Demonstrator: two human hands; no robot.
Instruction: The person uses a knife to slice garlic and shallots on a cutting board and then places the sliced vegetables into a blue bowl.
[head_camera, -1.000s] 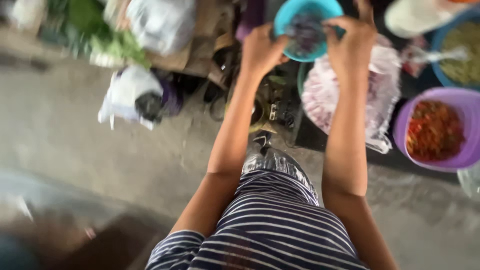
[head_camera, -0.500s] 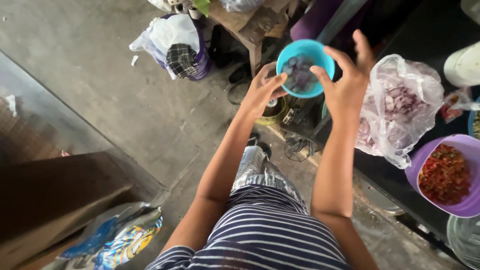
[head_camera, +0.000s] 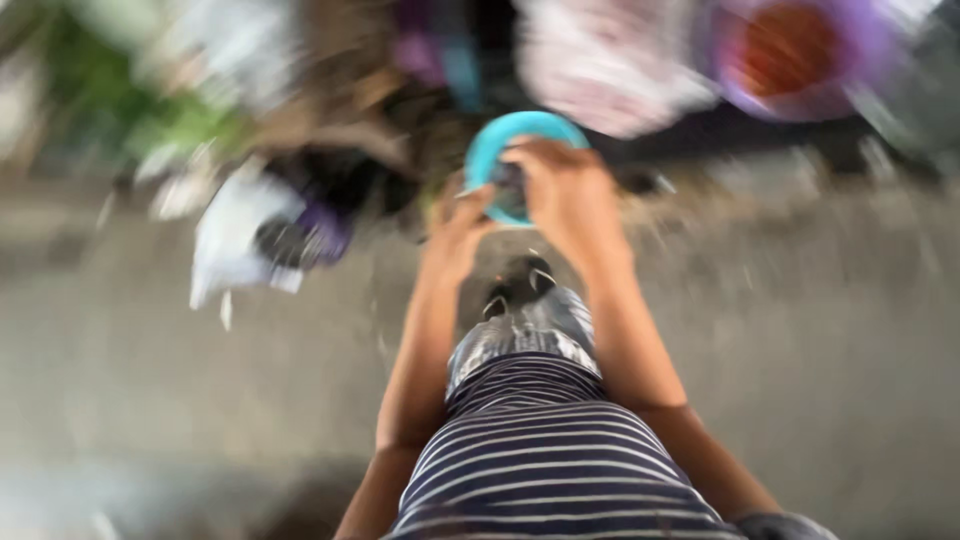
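Grey concrete floor (head_camera: 200, 400) filled most of the head view, smeared by motion blur, with a row of goods lying along its far edge. Over that floor both bare arms reached forward from a dark top with thin white stripes (head_camera: 545, 460), and a shiny grey skirt or trouser leg (head_camera: 520, 335) showed just beyond it.

Between the two hands sat a small turquoise bowl (head_camera: 505, 150), held up in the air near the middle of the picture, above the floor and just short of the row of goods. Something dark lay inside it (too blurred to tell what). The left hand (head_camera: 455, 235) was at the bowl's near left rim, fingers curled up toward it; whether they truly gripped the rim or only touched it could not be told. The right hand (head_camera: 565, 195) lay over the bowl's right side and near edge, its fingers bent around the rim and covering part of the opening, so it seemed to clasp the bowl.

Beyond the bowl, at the top right, stood a purple bowl (head_camera: 790, 55) with a reddish-orange filling, and just left of it a pale, crumpled plastic bag (head_camera: 610, 65) with pinkish contents. To the left of the hands, on the floor, lay a white bag (head_camera: 235, 240) touching a dark and purple bundle (head_camera: 310, 235). Farther left a green smear (head_camera: 170, 125) suggested leaves, though the blur hid their shape.
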